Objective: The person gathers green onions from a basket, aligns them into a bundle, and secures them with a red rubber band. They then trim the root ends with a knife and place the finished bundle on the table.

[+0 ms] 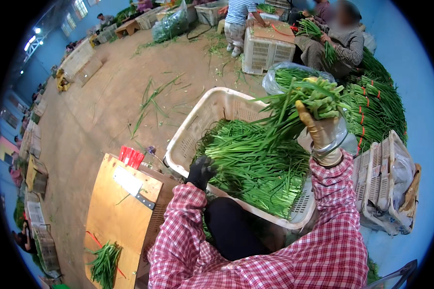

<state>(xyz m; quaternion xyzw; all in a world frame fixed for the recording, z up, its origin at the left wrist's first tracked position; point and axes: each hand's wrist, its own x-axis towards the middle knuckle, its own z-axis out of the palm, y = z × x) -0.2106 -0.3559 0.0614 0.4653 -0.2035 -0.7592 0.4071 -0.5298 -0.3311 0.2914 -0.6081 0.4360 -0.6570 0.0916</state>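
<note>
A bunch of long green chives (318,98) is held up above the right side of a white plastic crate (217,98). My right hand (325,137), in a tan glove, is closed round its lower part, with the thumb pointing up. Loose chives (255,164) fill much of the crate, their blades lying in several directions. At the crate's near left rim, my left hand (201,172) in a black glove has its fingers curled at the pale stem ends. The dark fingers are partly hard to make out.
A wooden board (123,202) at the left bears a cleaver (130,185), red strips (131,156) and a small chive bunch (105,262). Tied bundles (371,111) are piled at the right, near stacked crates (383,183). A seated co-worker (340,45) holds greens at the far right.
</note>
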